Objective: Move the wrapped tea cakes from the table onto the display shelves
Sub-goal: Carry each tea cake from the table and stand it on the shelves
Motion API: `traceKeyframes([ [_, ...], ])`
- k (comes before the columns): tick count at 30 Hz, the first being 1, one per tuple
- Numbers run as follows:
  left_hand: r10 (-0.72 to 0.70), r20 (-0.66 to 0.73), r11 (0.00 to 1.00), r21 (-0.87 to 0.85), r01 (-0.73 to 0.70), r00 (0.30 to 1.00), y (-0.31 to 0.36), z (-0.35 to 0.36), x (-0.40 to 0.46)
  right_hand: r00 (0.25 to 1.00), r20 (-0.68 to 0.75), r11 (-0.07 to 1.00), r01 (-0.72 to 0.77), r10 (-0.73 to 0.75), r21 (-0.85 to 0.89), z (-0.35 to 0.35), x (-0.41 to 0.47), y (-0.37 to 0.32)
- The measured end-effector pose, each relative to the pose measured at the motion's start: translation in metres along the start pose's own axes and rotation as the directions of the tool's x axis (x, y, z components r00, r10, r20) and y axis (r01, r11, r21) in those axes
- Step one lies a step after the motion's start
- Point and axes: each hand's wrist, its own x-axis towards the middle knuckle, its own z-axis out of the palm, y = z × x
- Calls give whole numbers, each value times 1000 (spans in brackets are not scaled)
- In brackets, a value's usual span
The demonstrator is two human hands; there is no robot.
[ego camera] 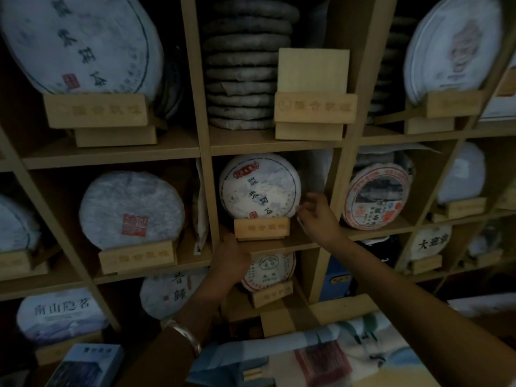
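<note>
A white wrapped tea cake (259,185) with blue characters and a red seal stands upright on a wooden stand (261,229) in the middle compartment of the display shelves (206,146). My right hand (315,216) is at the cake's lower right edge, with curled fingertips pinching the wrapper rim. My left hand (231,256) is at the stand's lower left corner by the shelf edge. Its fingers are tucked out of sight behind the knuckles. A silver bracelet (184,335) is on my left wrist.
Other wrapped cakes on stands fill the neighbouring compartments (131,208) (377,196). A stack of dark cakes (243,65) and a stand without a cake (315,107) are in the compartment above. Below me lie a patterned cloth (321,356) and a blue box (86,364).
</note>
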Motion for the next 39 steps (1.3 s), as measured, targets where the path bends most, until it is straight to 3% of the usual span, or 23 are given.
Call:
traceKeyframes([
  [7, 170, 117, 980, 79, -180, 978, 41, 11, -28, 989, 80, 956, 144, -128, -255, -51, -60, -4],
  [10, 295, 187, 950, 43, -308, 937, 75, 33, -45, 991, 69, 927, 128, -111, -352, -90, -95, 3],
  [14, 420, 282, 886, 79, -457, 863, 128, 79, -85, 996, -66, 884, 23, -61, -468, -167, -156, 19],
  [19, 570, 414, 799, -78, -596, 710, 211, 144, -147, 962, -273, 805, -145, -22, -576, -282, -234, 21],
  [23, 657, 533, 681, -115, -723, 533, 278, 208, -214, 880, -470, 730, -365, 68, -578, -368, -319, 25],
  [28, 723, 635, 513, -230, -827, 273, 350, 292, -340, 675, -720, 600, -648, 165, -470, -468, -467, 29],
  [31, 751, 654, 404, -340, -849, 95, 378, 333, -442, 494, -848, 520, -784, 194, -338, -514, -579, 25],
  [35, 701, 686, 248, -492, -835, -196, 405, 373, -571, 231, -954, 419, -898, 189, -134, -555, -727, 15],
  [39, 602, 698, 145, -574, -806, -388, 413, 405, -684, -23, -980, 364, -927, 199, 96, -555, -846, 13],
])
